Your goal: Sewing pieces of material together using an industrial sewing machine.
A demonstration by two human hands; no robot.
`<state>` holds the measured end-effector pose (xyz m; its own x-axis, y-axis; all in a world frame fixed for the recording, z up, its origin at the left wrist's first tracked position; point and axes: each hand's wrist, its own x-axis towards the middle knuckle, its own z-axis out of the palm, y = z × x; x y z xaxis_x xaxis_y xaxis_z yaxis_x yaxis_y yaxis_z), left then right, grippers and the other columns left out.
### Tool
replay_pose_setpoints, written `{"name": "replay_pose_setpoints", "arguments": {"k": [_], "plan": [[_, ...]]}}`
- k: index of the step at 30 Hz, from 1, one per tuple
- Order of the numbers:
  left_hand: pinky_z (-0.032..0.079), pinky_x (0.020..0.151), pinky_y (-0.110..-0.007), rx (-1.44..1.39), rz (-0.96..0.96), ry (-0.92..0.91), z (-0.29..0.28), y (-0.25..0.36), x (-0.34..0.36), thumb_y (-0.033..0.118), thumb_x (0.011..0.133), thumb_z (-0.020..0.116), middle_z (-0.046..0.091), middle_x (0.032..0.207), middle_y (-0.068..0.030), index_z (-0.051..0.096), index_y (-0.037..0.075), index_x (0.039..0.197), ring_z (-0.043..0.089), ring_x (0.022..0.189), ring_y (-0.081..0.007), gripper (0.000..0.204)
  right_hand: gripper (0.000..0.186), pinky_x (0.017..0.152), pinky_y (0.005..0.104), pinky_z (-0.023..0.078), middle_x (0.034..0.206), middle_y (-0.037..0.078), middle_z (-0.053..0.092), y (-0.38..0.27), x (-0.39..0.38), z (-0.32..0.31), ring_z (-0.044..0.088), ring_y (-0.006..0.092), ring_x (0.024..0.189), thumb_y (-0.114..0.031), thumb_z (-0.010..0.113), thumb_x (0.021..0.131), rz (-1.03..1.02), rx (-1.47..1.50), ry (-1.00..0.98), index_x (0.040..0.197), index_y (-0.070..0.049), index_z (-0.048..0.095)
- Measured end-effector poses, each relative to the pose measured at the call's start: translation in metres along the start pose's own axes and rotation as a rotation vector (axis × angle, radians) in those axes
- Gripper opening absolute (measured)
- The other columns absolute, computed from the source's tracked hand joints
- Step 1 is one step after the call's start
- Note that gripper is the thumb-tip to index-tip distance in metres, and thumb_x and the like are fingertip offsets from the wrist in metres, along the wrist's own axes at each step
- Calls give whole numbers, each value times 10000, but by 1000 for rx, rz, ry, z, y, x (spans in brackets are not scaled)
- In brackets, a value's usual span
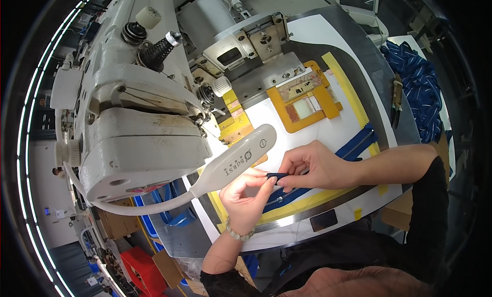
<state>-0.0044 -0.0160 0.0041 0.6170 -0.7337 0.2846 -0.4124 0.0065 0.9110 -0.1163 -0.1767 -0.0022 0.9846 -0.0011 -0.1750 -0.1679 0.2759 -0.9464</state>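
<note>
Head: fabric (277, 177) between both hands (243, 198) (325, 167)

dark-blue piece (276, 177), pinched, blue zipper (288, 197) beside

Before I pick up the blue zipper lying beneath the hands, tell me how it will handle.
The blue zipper will probably droop when lifted, being a long, narrow strip of thin-looking tape. It should feel light, since it shows little bulk. It seems unlikely to roll, as it lies flat on the white surface.
</note>
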Motion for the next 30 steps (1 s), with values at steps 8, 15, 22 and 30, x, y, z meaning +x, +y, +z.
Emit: {"name": "replay_pose_setpoints", "arguments": {"k": [8, 15, 22, 30], "plan": [[405, 695, -294, 259, 94, -122, -5, 13, 0, -26, 623, 758, 645, 740, -54, 592, 46, 655, 555, 715, -182, 183, 170, 568, 232, 465, 651, 73, 634, -4, -2, 1, 596, 108, 593, -141, 637, 837, -21, -270, -25, 794, 12, 577], [389, 704, -305, 254, 90, -165, -6, 10, 0, 9, 630, 761, 630, 729, -44, 579, 60, 685, 551, 705, -187, 197, 238, 502, 264, 398, 565, 56, 551, -6, -1, 2, 513, 109, 512, -185, 625, 855, -66, -386, -52, 735, -1, 534], [362, 629, -298, 166, -121, -354, -13, 7, 5, 109, 768, 670, 482, 637, -46, 554, 38, 706, 447, 633, -192, 149, 208, 507, 228, 388, 588, 36, 561, -6, -2, -3, 510, 69, 526, -145, 615, 866, 11, -208, -83, 738, -11, 522], [331, 523, -299, 64, -38, -440, -15, -9, 2, 84, 791, 654, 438, 587, -64, 552, 4, 698, 409, 567, -193, 160, 189, 551, 203, 435, 626, 36, 600, -5, -1, -3, 576, 64, 587, -135, 612, 870, 15, -157, -118, 748, -14, 533]]}}
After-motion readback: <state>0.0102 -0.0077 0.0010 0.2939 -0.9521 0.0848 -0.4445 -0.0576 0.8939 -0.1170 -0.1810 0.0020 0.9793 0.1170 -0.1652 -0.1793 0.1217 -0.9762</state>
